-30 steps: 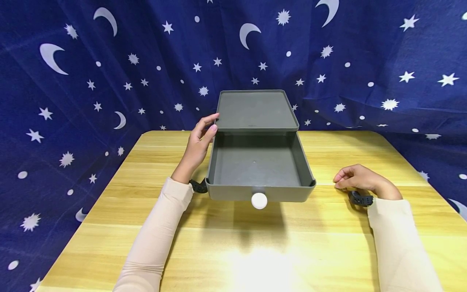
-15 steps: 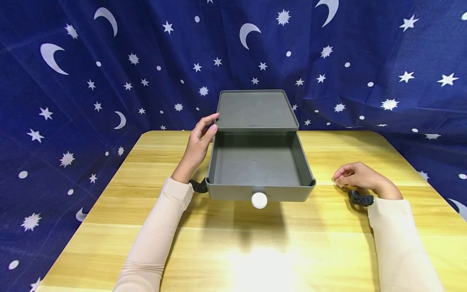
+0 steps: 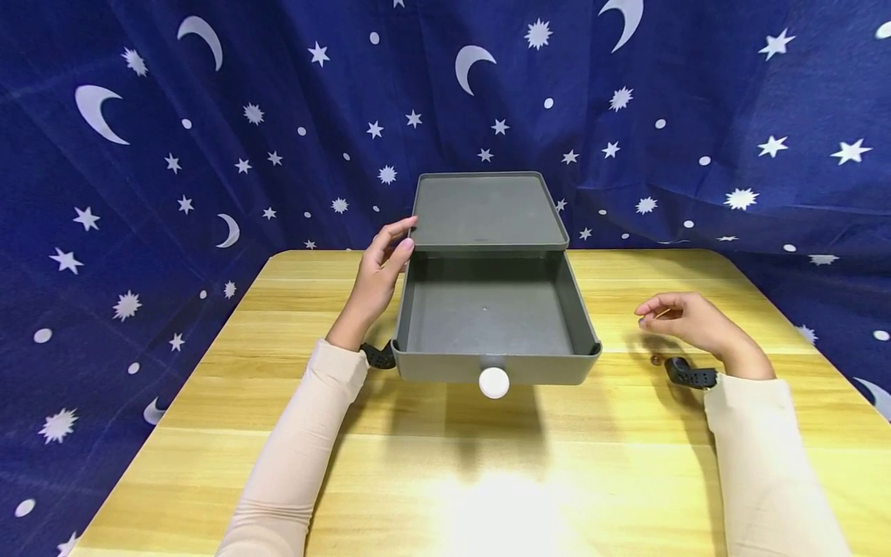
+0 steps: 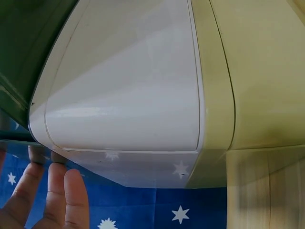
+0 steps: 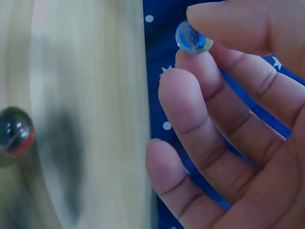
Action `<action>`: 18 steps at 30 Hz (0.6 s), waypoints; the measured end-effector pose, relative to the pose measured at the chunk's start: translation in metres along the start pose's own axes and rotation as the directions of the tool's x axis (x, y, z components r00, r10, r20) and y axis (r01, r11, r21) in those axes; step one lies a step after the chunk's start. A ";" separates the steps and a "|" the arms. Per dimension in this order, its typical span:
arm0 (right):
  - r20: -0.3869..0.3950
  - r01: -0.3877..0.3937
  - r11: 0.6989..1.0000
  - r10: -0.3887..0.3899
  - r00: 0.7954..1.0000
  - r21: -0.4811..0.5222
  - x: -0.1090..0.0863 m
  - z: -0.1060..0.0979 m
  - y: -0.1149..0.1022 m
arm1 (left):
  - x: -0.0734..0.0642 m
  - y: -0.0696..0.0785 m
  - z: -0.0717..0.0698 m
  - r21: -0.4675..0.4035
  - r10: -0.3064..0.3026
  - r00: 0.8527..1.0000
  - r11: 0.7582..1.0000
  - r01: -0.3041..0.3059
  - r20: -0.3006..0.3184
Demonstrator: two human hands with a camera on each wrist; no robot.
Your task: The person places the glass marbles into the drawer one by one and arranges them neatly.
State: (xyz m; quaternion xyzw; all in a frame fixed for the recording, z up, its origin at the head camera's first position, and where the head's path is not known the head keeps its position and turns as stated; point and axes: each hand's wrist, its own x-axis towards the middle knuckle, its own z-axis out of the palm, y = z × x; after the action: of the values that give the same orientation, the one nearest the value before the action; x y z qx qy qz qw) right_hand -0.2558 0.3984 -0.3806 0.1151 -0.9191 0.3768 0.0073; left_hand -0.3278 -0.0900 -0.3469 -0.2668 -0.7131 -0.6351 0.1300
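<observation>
My right hand (image 3: pixel 692 325) is lifted over the table's right side and pinches a clear glass marble (image 5: pixel 191 39) with a blue swirl between thumb and fingers. On the wood below lies a second marble (image 5: pixel 15 131), dark with some red. At the centre stands a small cabinet (image 3: pixel 490 209) with a grey top; its top drawer (image 3: pixel 438 368) is pulled out and nothing is visible inside. Against the cabinet's upper left edge rests my left hand (image 3: pixel 376 278), fingers extended. The left wrist view shows the cabinet's white tier (image 4: pixel 124 95) and yellow tier (image 4: pixel 267 76).
A round white knob (image 3: pixel 494 383) sticks out from the drawer front. The wooden table (image 3: pixel 264 418) spreads around the cabinet. Behind it hangs a blue curtain (image 3: pixel 306 93) with white moons and stars. Black wrist cameras (image 3: pixel 689 374) are strapped to both wrists.
My right hand has risen off the table with the blue marble between its fingers, baring the other marble beneath it. My left hand and the drawer have stayed put.
</observation>
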 end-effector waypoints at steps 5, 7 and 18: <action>-0.023 0.018 1.000 -0.018 1.000 0.003 0.000 -0.001 -0.005 | 0.000 -0.001 0.000 0.000 -0.006 1.000 1.000 0.006 -0.001; -0.028 0.032 0.999 -0.031 0.999 0.008 0.001 -0.002 -0.006 | 0.000 -0.002 -0.001 0.000 -0.008 1.000 1.000 0.008 -0.003; -0.059 0.059 0.991 -0.052 0.997 0.117 0.000 -0.006 -0.021 | 0.001 -0.002 0.000 -0.001 -0.004 1.000 1.000 0.004 -0.002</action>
State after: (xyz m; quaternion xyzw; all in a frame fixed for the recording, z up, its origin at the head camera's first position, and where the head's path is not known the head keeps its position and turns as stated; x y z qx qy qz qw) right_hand -0.2521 0.3882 -0.3622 0.1303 -0.8910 0.4334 0.0364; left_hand -0.3297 -0.0902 -0.3480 -0.2650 -0.7132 -0.6359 0.1294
